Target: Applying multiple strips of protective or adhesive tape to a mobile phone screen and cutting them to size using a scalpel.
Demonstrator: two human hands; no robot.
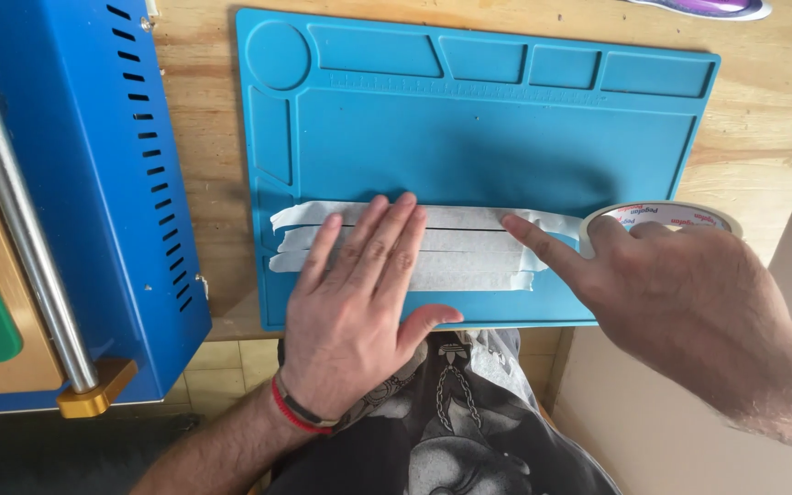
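Observation:
A blue silicone work mat [469,137] lies on a wooden table [763,137]. Several strips of white masking tape [469,240] are stuck side by side across the mat's lower half. My left hand [359,302] lies flat on the strips with fingers spread, pressing them down. My right hand [671,293] holds a roll of white tape [666,215] at the mat's right edge, its index finger stretched out onto the right end of the top strip.
A blue metal machine [84,183] with vent slots, a steel rod [20,229] and a brass end piece stands left of the mat. A purple object [717,7] shows at the top edge. Below the table are my lap and a tiled floor.

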